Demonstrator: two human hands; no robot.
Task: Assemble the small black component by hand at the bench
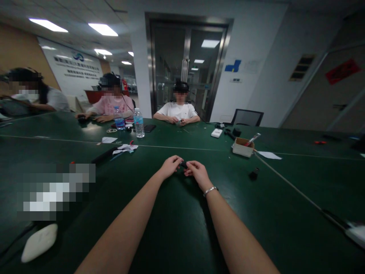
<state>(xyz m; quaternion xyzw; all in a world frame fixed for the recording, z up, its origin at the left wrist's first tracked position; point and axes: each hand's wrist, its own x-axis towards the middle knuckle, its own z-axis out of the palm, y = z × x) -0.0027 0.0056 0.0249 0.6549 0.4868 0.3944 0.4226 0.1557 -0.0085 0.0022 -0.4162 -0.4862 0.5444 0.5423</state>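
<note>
Both my arms reach forward over the dark green table (176, 213). A small black object (184, 164) is held between my hands; it is too small to name. My left hand (170, 166) pinches its left end with closed fingers. From the other side my right hand (197, 173), with a silver bracelet on the wrist, has its fingers closed round the right end. The fingertips of the two hands are almost touching.
Across the table sit several people. Two water bottles (139, 123) stand at the back left. Further right are an open box (243, 147), a small dark object (254, 174) and a cable. A white object (40, 242) lies at the near left.
</note>
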